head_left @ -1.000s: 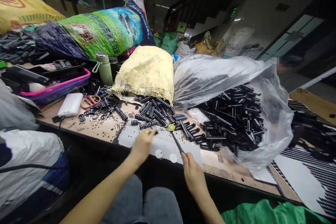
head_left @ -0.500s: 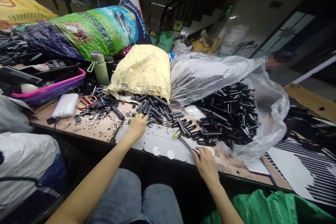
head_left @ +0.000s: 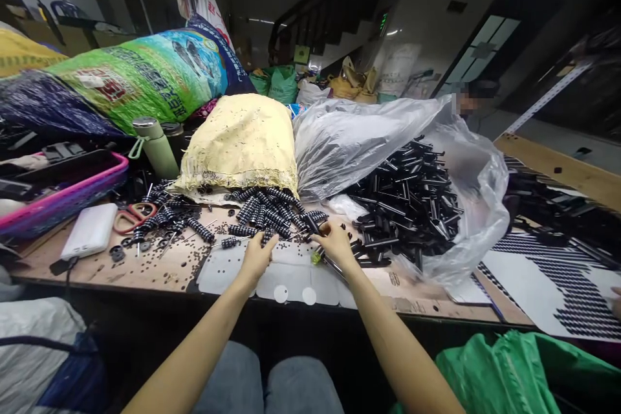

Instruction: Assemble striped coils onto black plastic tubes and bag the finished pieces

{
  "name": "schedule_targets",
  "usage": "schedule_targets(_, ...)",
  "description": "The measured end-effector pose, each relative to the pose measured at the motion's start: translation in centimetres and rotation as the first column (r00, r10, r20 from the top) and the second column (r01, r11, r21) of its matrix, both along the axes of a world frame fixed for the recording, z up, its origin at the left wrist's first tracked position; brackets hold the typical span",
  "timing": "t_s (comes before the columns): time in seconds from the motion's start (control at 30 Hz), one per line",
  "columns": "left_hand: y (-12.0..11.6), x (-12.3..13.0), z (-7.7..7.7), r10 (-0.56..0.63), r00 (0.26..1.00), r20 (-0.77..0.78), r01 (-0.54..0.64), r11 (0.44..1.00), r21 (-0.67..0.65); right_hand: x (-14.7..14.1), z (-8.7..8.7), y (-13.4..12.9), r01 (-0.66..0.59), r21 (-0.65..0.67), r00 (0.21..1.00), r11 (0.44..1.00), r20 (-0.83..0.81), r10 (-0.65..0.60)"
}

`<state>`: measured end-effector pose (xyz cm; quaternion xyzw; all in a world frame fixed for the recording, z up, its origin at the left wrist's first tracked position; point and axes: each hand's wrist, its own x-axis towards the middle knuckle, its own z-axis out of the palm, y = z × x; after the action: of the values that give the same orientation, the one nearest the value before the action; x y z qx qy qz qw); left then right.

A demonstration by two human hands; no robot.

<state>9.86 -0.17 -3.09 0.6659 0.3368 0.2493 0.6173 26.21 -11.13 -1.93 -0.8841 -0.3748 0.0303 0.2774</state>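
- We hold our left hand (head_left: 255, 260) over the white sheet (head_left: 220, 275), fingertips at the near edge of the ribbed black rollers (head_left: 264, 209); we cannot tell whether they grip one.
- Our right hand (head_left: 338, 247) curls its fingers at a black tube (head_left: 312, 225), just right of the rollers; we cannot tell if they are closed on it.
- We see a green-tipped tool (head_left: 330, 262) at that hand's near side.
- Beyond the rollers sits our yellow sack (head_left: 247, 142).
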Motion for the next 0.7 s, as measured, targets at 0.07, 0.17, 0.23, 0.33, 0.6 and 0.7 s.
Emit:
schedule_targets(0.07, -0.9, 1.0, 0.5, -0.028, 0.998, 0.059, 0.036, 0.991, -0.127, -2.5, 0.5, -0.3, -0.041, 0.038, 0.998, 0.998, -0.038, 0.043)
schedule_targets(0.17, -1.6, 1.7, 1.1, -0.058, 0.995, 0.083, 0.076, 0.97, -0.232, -5.5, 1.4, -1.1, -0.179, 0.108, 0.98, 0.978, -0.065, 0.187)
schedule_targets(0.23, -1.6, 1.6, 1.4, -0.123, 0.99, 0.07, 0.138, 0.951, -0.277, -6.2, 2.2, -1.5, -0.353, 0.105, 0.936, 0.93, 0.018, 0.353)
schedule_targets(0.33, -1.4, 0.6, 1.6, -0.24, 0.969, 0.066, 0.248, 0.924, -0.29, -5.6, 3.1, -1.9, -0.582, -0.012, 0.805, 0.813, 0.136, 0.578)
schedule_targets(0.6, -1.3, -1.0, 2.3, -0.153, 0.923, 0.353, 0.313, 0.832, -0.459, -5.9, 2.1, -3.4, -0.54, 0.19, 0.836, 0.82, 0.015, 0.548)
schedule_targets(0.7, -1.8, -1.1, 2.5, -0.149, 0.93, 0.335, 0.309, 0.809, -0.5, -7.0, 2.1, -4.0, -0.541, 0.29, 0.814, 0.79, -0.058, 0.579)
